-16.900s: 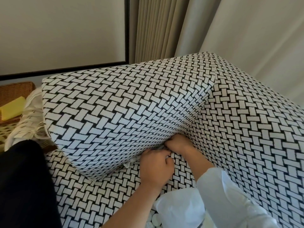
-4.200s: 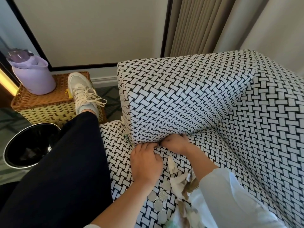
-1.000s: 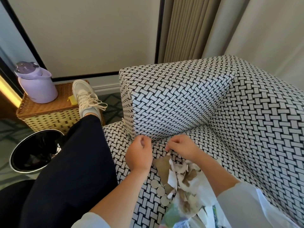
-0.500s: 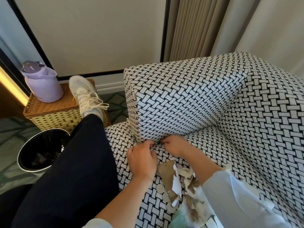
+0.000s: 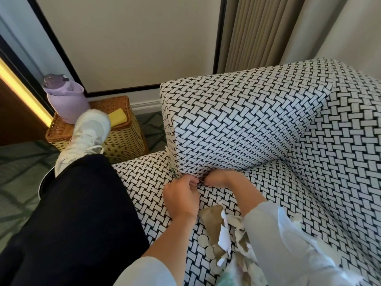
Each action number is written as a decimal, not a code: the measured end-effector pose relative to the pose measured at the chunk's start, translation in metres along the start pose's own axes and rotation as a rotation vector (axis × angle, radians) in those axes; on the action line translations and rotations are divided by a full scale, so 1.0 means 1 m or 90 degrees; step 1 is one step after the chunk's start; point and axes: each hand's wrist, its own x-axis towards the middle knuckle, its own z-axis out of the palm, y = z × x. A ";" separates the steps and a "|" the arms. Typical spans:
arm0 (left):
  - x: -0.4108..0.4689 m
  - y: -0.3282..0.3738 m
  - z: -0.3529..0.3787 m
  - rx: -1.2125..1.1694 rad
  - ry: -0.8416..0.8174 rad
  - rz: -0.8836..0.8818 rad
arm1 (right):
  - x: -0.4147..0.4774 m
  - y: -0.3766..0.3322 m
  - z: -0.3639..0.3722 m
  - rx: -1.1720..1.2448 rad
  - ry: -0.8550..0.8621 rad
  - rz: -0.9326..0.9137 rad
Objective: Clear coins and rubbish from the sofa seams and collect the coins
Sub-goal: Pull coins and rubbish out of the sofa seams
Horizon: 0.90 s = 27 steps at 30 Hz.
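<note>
While a second ago both hands were lifted clear of the cushion, the left hand (image 5: 181,196) and the right hand (image 5: 219,178) are now back down at the seam (image 5: 259,165) where the armrest (image 5: 237,124) meets the seat (image 5: 148,180), just below the centre of the frame. Fingers of the left hand are curled with their tips at the crease. The right hand's fingertips are pushed under the armrest and hidden, so I cannot tell whether either hand holds anything. The coins (image 5: 204,241) lie in a short row on the seat at lower centre, between the two forearms. They touch a heap of brown and white paper scraps (image 5: 214,215) that runs down under the right sleeve (image 5: 288,244), much as it lay half a second ago. At upper left the white shoe (image 5: 86,137) has come in front of the wicker basket (image 5: 125,141) and the foot of the purple jug (image 5: 64,96). The black trouser leg (image 5: 78,213) now covers nearly all of the bin (image 5: 42,185), leaving a sliver of rim. That leg lies along the seat's left edge, near the left hand, and the armrest's front corner stands just above and left of the knuckles. To the right of the right hand the seam and patterned seat lie open as far as the backrest (image 5: 340,162).
</note>
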 end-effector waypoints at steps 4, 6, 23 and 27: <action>-0.002 -0.002 0.005 -0.015 0.035 0.026 | -0.001 0.004 0.006 -0.016 0.028 -0.048; -0.002 -0.002 0.006 -0.015 0.045 0.037 | -0.001 0.006 0.005 -0.028 0.035 -0.079; 0.001 -0.007 -0.008 -0.060 -0.051 0.046 | -0.015 -0.010 0.004 -0.146 -0.006 0.063; 0.001 -0.013 -0.016 -0.059 -0.111 0.058 | -0.016 -0.036 0.008 -0.162 -0.047 0.140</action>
